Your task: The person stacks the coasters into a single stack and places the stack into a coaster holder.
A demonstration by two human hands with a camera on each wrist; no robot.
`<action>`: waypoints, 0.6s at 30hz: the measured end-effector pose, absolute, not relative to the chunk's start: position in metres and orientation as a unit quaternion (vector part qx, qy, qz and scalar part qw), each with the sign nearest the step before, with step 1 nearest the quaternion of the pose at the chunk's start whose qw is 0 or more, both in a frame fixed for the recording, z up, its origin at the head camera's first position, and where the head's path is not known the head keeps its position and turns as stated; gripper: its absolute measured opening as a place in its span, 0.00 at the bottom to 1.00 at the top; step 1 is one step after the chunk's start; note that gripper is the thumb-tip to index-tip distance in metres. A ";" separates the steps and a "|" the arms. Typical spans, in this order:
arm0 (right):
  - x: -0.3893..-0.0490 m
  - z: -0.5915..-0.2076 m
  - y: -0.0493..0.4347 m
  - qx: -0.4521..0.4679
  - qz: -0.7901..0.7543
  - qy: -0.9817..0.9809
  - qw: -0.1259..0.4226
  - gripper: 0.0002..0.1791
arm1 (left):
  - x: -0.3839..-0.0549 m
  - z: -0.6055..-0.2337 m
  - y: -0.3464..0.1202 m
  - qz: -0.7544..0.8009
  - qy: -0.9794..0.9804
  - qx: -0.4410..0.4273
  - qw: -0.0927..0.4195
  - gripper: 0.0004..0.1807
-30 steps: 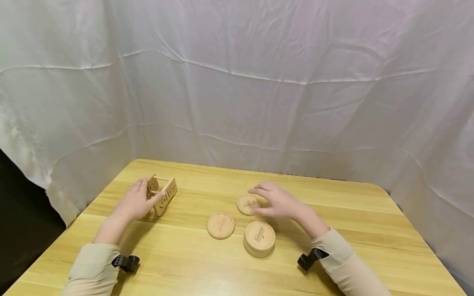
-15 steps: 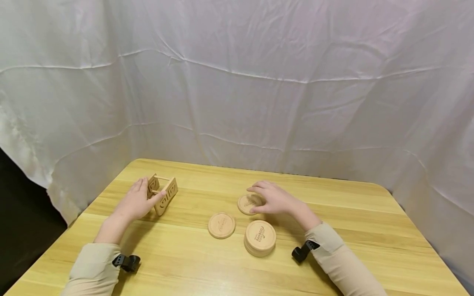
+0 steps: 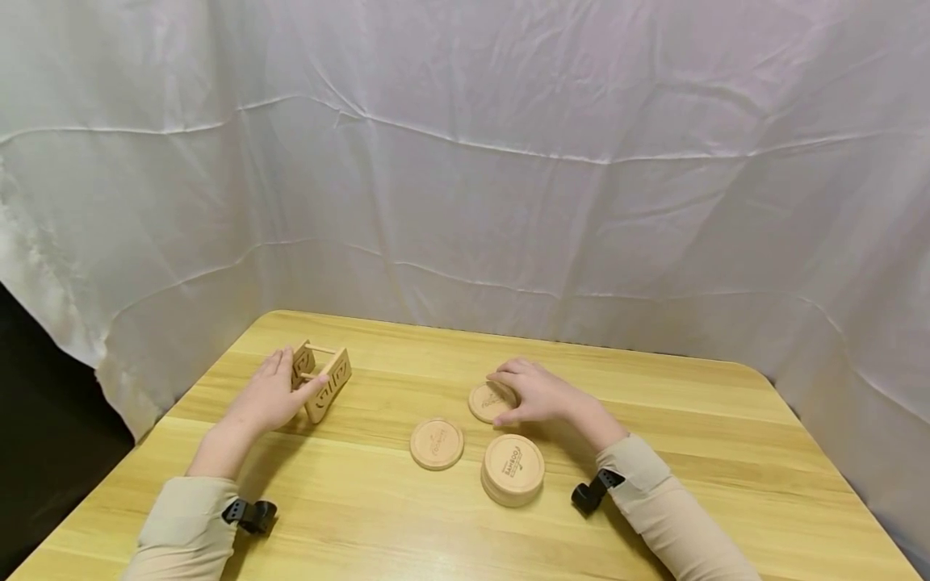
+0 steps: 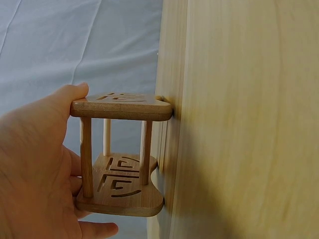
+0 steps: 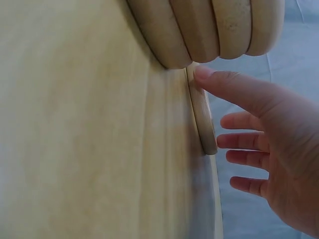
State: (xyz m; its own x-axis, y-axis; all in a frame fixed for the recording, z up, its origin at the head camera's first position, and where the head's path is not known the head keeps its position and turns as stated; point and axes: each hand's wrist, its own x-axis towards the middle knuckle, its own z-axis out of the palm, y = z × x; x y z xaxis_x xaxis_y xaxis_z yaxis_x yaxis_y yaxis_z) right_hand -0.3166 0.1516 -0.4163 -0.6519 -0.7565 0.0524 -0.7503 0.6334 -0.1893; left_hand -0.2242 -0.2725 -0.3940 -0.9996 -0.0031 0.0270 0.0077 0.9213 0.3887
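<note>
In the head view my left hand grips a small wooden coaster holder at the table's left. The left wrist view shows the holder, with cut-out side panels joined by rods, tipped with the thumb on one panel. My right hand reaches over a round wooden coaster lying flat, thumb at its near edge and fingers toward its far edge. The right wrist view shows this coaster edge-on beside the thumb. A stack of coasters stands just nearer, and one single coaster lies to its left.
All of this is on a light wood-grain table with rounded far corners. Pale fabric curtains hang behind and at both sides. Each sleeve carries a black wrist camera, the left one close to the tabletop.
My right hand has shifted slightly left and settled about the far coaster, its fingers and thumb drawing a little closer together. The left hand and holder have stayed in place.
</note>
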 end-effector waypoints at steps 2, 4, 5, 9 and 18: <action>-0.317 -0.417 0.151 -0.419 -0.095 0.903 0.020 0.44 | -0.224 -0.395 -0.272 -0.198 -0.980 -0.001 0.015 0.58; -0.318 -0.418 0.151 -0.419 -0.087 0.904 0.024 0.44 | -0.224 -0.395 -0.273 -0.199 -0.980 -0.002 0.017 0.58; -0.318 -0.418 0.151 -0.418 -0.087 0.904 0.027 0.44 | -0.225 -0.395 -0.273 -0.199 -0.980 -0.002 0.017 0.58; -0.319 -0.419 0.150 -0.413 -0.085 0.906 0.037 0.43 | -0.225 -0.397 -0.273 -0.199 -0.980 -0.002 0.019 0.58; -0.318 -0.417 0.149 -0.412 -0.091 0.905 0.047 0.42 | -0.226 -0.397 -0.272 -0.198 -0.980 -0.003 0.018 0.57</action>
